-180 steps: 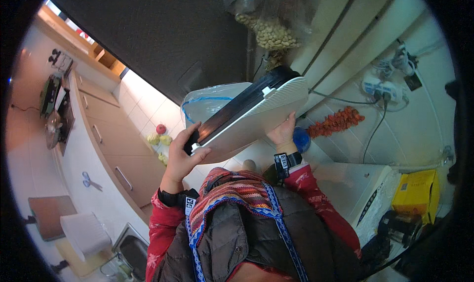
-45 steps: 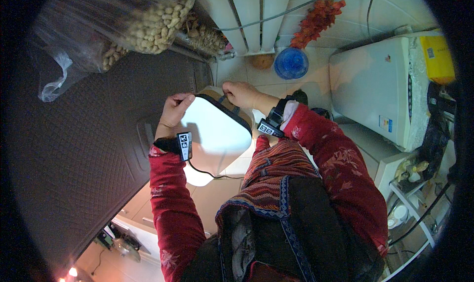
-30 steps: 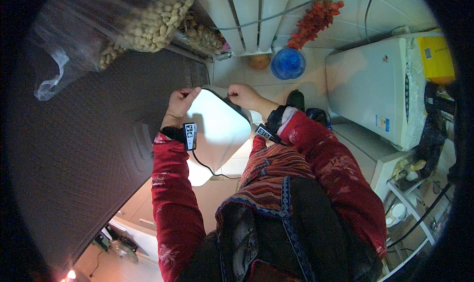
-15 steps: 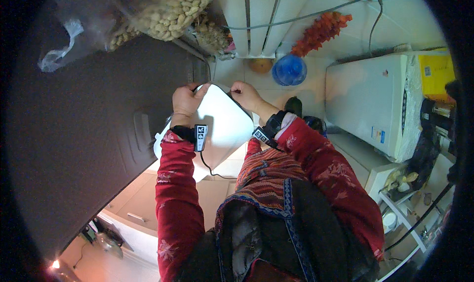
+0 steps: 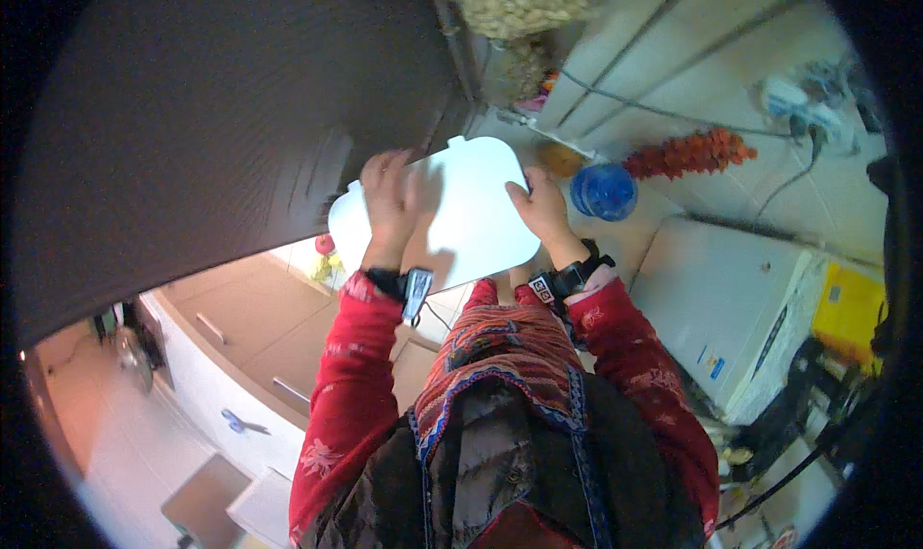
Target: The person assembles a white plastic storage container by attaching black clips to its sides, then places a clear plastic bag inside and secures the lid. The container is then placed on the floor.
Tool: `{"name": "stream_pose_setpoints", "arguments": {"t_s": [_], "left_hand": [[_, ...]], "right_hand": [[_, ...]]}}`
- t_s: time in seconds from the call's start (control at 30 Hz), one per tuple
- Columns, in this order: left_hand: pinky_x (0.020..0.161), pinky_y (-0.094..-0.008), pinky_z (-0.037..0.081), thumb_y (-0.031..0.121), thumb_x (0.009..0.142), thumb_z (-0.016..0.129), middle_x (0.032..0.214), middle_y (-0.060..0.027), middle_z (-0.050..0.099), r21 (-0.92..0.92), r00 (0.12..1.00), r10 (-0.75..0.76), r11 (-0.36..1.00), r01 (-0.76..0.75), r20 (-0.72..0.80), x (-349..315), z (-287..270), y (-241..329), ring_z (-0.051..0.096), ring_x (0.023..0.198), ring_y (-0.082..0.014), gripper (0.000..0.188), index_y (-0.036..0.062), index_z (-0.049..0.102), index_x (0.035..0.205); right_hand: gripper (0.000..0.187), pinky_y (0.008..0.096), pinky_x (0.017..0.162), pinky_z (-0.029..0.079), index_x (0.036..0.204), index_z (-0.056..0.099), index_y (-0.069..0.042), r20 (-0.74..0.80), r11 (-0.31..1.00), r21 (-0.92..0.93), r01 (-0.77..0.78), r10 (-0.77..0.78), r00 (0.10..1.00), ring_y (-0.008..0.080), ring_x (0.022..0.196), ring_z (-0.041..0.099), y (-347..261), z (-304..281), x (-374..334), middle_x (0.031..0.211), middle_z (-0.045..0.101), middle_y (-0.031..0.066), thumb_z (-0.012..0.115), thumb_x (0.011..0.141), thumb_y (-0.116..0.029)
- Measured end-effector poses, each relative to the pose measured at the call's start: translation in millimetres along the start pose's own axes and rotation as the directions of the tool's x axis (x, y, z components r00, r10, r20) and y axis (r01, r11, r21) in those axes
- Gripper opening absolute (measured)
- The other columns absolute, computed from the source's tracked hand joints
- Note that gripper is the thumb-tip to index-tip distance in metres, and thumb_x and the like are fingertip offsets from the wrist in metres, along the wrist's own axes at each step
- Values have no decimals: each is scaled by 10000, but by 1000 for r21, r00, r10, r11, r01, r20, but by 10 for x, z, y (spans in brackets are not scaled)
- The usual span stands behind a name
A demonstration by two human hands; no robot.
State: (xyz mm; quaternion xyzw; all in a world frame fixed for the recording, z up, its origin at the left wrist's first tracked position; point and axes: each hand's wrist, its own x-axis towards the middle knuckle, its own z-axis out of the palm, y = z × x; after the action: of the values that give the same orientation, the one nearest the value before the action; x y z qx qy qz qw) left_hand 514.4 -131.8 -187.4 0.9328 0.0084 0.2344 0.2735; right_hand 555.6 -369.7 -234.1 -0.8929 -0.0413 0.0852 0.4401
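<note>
- Head view shows the white panel [image 5: 481, 217] in front of the person's body, above the floor, between the dark quilted surface at the left and the blue container [image 5: 604, 191] at the right; whether something carries it from below, I cannot tell
- The right grip [image 5: 545, 210] grasps the panel at its right edge, thumb on the upper face and the other fingers at the rim; probably this way the edge is kept from slipping
- The left grip [image 5: 389, 198] lies over the left part of the panel, with fingers reaching to the far border; it is blurred, so I cannot tell if it clenches the panel or only presses on it
- The two hands are placed well apart, near opposite ends, which seems to me a way to balance such a broad and flat piece
- The panel is tilted in the picture, its left end near the dark quilted surface [image 5: 221, 145]; touching or apart, I cannot tell
- The panel looks smooth and plain, with rounded corners and a small tab [image 5: 457, 143] on the far edge; its face is very bright, and soft shadows fall beside the left hand
- Scissors [image 5: 243, 422] lie on the white desk [image 5: 197, 368] at the lower left, well apart from both hands
</note>
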Motion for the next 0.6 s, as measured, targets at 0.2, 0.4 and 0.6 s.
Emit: {"name": "stream_pose_setpoints", "arguments": {"t_s": [0.2,0.4,0.6], "left_hand": [[923,-406,358,199,901,436,1084,-233,519,90,772,-576,783,616,-270,-1182,-628,-648,486,1024,-351,335,-60,529,1093],[769,-312,436,328,956,342,885,-124,603,-478,442,-874,306,823,201,-1535,-268,-1011,540,810,-191,444,-56,553,1031],[761,-323,444,351,959,339,854,-143,615,-567,450,-885,311,763,121,-1455,-269,-804,564,798,-216,469,-56,561,1032]], "right_hand": [[386,450,766,440,1030,560,-14,2,990,-95,101,-102,995,388,900,546,138,114,-24,975,572,217,600,803,-324],[420,471,788,423,1097,532,-7,9,968,-183,171,-172,985,423,938,509,245,203,-8,1058,522,256,491,879,-364],[482,478,877,395,1172,487,29,-7,978,-145,153,-156,988,447,1070,449,295,246,6,1170,472,298,437,904,-369]]}}
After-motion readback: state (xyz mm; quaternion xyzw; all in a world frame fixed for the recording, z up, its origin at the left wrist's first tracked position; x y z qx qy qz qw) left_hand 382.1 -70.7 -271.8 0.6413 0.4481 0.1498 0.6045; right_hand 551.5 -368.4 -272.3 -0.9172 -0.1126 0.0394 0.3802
